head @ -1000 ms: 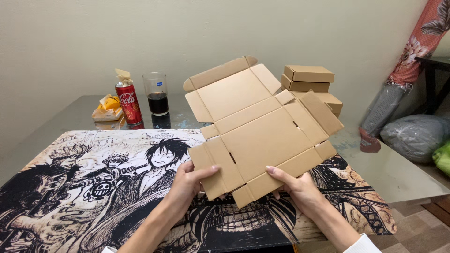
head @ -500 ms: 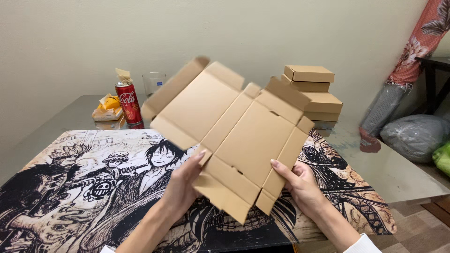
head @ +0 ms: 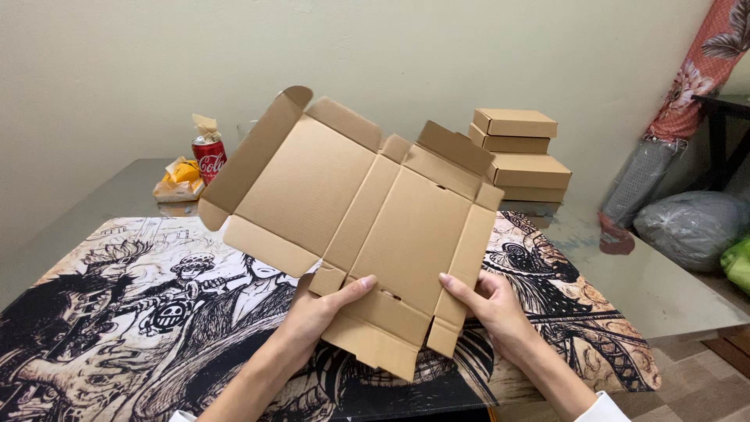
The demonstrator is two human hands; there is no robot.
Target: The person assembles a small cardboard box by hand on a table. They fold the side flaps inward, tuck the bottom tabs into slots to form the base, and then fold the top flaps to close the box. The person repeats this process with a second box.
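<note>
Both hands up at chest level, holding a flat die-cut cardboard box blank [head: 355, 227] tilted above the printed comic-art mat [head: 117, 312]. My left hand [head: 316, 312] is curled under the blank's near edge, thumb lying across the front flap, fingers hidden behind. My right hand [head: 488, 309] pinches the right side flap, thumb in front, rest behind the board. Judgement: to fold cleanly, keep thumbs on the score lines and bend the near flap evenly, both sides together, so the corrugation does not crease off-line. The far lid panel hangs free and wobbles easily; support it. Beyond the blank, on the glass table [head: 672, 289]: a red soda can [head: 208, 159] beside a yellow snack wrapper [head: 178, 178], and a stack of finished boxes [head: 519, 152] at right. Nothing blocks the fold.
</note>
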